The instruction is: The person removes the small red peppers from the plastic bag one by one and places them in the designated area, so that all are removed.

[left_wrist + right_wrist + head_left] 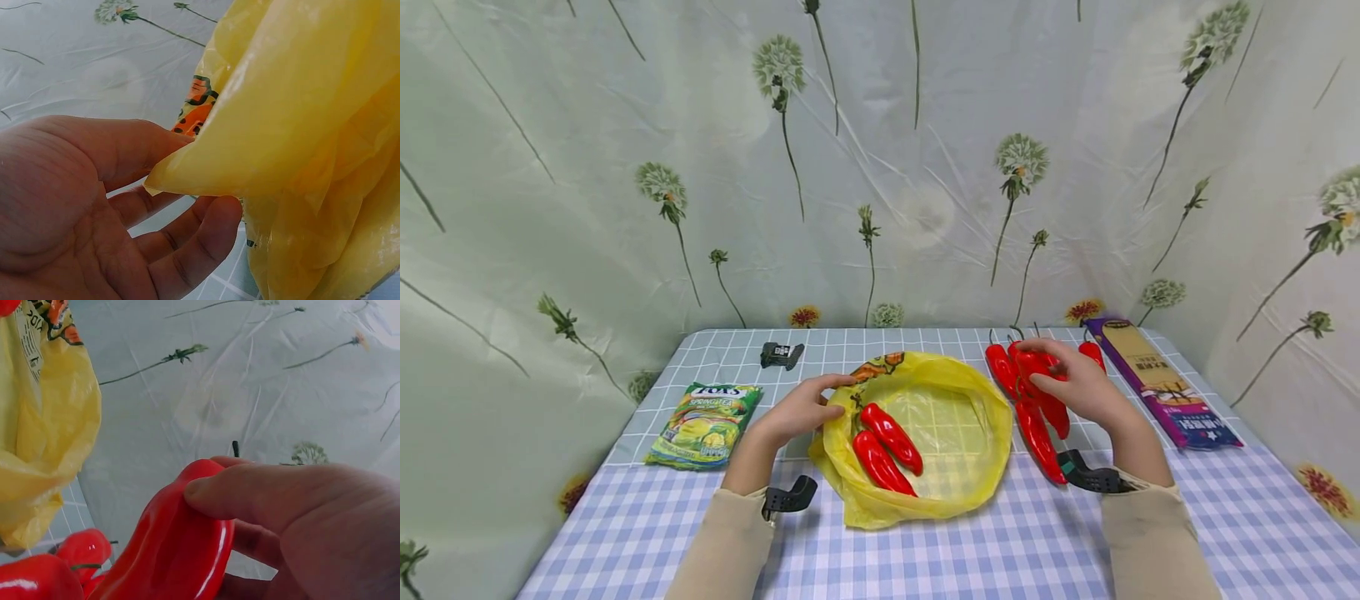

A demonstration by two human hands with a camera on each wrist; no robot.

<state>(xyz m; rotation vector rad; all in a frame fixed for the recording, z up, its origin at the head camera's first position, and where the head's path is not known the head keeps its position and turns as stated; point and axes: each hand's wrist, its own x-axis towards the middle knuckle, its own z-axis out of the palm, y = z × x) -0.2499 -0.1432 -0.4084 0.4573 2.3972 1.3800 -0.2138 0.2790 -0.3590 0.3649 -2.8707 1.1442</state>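
Observation:
A yellow plastic bag (992, 467) lies with its mouth spread wide in the middle of the table. Two red chili peppers (891, 437) rest inside it, toward its left side. My left hand (796, 410) pinches the left rim of the bag; the left wrist view shows a fold of yellow plastic (212, 165) at the thumb and fingers. To the right of the bag, my right hand (1086, 387) grips the stem end of a red chili pepper (169, 544) between thumb and fingers. Several more peppers (1037, 442) lie below and beside that hand, partly hidden by it.
A green candy bag (703, 425) lies at the left, and a small black object (781, 356) sits at the back left. At the right lies a long purple and tan package (1161, 383), with one pepper (1092, 353) beside it. A floral curtain (880, 167) hangs behind the table.

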